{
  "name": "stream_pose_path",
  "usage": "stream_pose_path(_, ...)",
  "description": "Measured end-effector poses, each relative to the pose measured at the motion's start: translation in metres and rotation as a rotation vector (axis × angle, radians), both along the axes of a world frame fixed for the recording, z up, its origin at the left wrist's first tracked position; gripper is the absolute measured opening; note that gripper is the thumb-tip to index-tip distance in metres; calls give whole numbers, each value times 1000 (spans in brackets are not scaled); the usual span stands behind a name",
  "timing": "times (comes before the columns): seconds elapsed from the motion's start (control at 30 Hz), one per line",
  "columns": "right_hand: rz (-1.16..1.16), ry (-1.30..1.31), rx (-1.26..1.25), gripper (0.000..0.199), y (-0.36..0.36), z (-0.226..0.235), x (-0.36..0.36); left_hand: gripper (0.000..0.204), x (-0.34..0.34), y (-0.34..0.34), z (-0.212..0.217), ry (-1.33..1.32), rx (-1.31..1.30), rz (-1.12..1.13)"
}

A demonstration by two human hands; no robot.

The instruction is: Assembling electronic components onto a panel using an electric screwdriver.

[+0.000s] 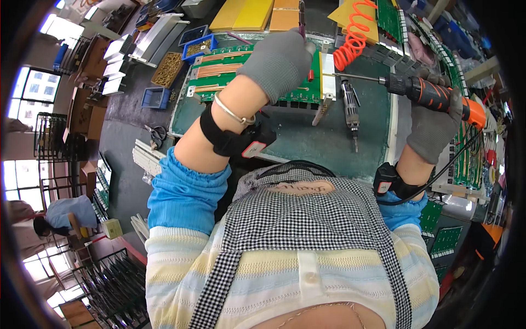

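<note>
My left hand (279, 64), in a grey glove, is closed above a green circuit board (205, 93) with copper-coloured strips. A slim dark stick-like tool (302, 16) rises from its fingers; its kind is hard to make out, and the fingertips are mostly hidden. In my gloved right hand (435, 129) is a black-and-orange electric screwdriver (422, 92), lying nearly level. Its long bit (356, 77) points left, with the tip at the pale metal bracket (327, 82) along the board's right edge; whether they touch I cannot tell. A small red part (310, 75) shows near that edge.
A second, metal-bodied driver (350, 109) lies on the green mat (307, 140). An orange coiled hose (353, 41) hangs at the back. Blue bins (155, 98) and a box of brass-coloured fasteners (168, 69) stand left, near scissors (157, 136). More boards (468, 164) line the right.
</note>
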State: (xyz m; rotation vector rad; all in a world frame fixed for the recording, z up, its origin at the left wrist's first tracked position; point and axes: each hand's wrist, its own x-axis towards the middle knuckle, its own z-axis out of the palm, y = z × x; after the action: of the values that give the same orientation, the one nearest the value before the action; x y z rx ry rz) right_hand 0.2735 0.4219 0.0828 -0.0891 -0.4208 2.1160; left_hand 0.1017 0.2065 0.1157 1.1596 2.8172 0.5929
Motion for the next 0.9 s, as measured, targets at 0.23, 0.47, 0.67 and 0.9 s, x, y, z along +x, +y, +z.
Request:
stream_pose_path(0.23,27,66,159,36,-16,4,3,34,-21,8,-1,238,-204,-227)
stream_pose_path(0.47,-18,81,345,42,-47,25,-2,30,0,-24,0,45,405,-120)
stream_pose_path(0.67,-46,-106,618,48,-83,32,-18,9,-13,-80,-46,283,911,-109)
stream_pose_path(0.9,9,-152,847,51,-108,36,-41,10,-17,-76,-104,510,775,-147)
